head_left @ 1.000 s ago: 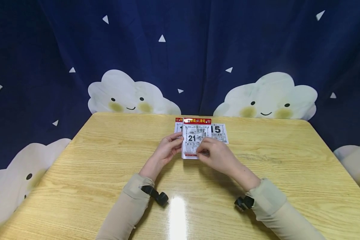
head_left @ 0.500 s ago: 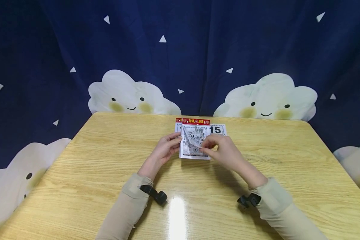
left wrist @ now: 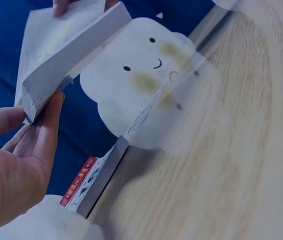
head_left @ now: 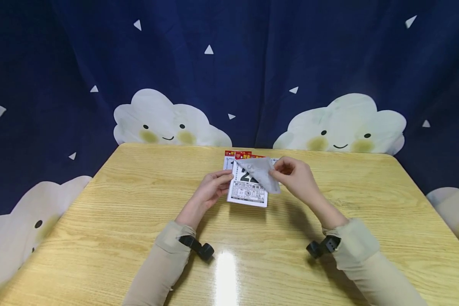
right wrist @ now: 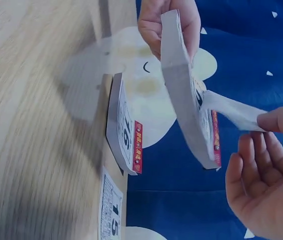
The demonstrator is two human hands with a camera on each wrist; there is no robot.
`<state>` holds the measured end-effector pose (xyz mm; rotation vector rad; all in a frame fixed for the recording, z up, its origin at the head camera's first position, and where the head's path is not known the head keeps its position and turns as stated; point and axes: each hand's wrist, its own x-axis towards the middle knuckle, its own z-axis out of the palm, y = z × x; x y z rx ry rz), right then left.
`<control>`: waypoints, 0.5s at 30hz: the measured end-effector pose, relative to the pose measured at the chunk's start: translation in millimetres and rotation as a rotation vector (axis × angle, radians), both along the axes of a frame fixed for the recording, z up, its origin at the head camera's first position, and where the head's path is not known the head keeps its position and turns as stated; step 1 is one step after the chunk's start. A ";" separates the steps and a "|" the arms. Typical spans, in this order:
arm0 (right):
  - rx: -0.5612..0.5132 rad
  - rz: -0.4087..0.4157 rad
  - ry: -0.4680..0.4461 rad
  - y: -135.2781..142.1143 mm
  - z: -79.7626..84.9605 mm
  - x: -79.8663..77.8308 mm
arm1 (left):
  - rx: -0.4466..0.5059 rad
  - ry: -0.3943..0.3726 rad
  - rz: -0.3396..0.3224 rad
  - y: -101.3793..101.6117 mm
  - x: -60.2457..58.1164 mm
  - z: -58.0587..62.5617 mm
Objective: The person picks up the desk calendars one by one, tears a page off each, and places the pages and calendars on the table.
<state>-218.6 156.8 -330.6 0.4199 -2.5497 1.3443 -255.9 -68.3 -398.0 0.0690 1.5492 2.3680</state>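
Observation:
My left hand (head_left: 210,189) grips a thick tear-off calendar (head_left: 247,196) by its left side, thumb in front, and holds it up over the table. A red band with gold characters crosses its top. My right hand (head_left: 300,180) pinches the free edge of the top sheet (head_left: 265,172), which is pulled up diagonally to the right with its pale back showing. Under it, a page with a large 2 shows, the rest of the number partly covered. In the right wrist view, the sheet (right wrist: 234,111) stretches from the calendar's face to my thumb and fingers.
A second tear-off calendar (right wrist: 123,127) showing 16 lies at the table's far edge, behind the held one. Beside it lies a loose sheet (right wrist: 110,210) marked 15. A dark blue curtain (head_left: 237,63) with smiling clouds hangs behind the wooden table (head_left: 118,221).
My right hand has moved right and up, peeling the sheet marked 21 from its lower left across the calendar. The page beneath is uncovered. My left hand keeps its grip as the calendar tilts slightly.

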 end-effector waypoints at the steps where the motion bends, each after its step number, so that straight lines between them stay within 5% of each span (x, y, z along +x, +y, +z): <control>1: -0.027 -0.017 -0.020 1.1 0.6 -1.4 | -0.002 0.001 0.003 1.0 0.3 0.7; 7: -0.269 -0.031 -0.120 11.0 -12.4 -20.9 | -0.002 0.004 0.018 4.2 1.1 2.9; 12: -0.457 -0.005 -0.202 42.2 -62.2 -65.9 | 0.031 -0.005 0.037 0.5 -0.4 2.5; 15: -0.454 -0.050 -0.202 58.2 -95.0 -92.8 | 0.042 -0.009 0.046 -2.3 -0.9 2.9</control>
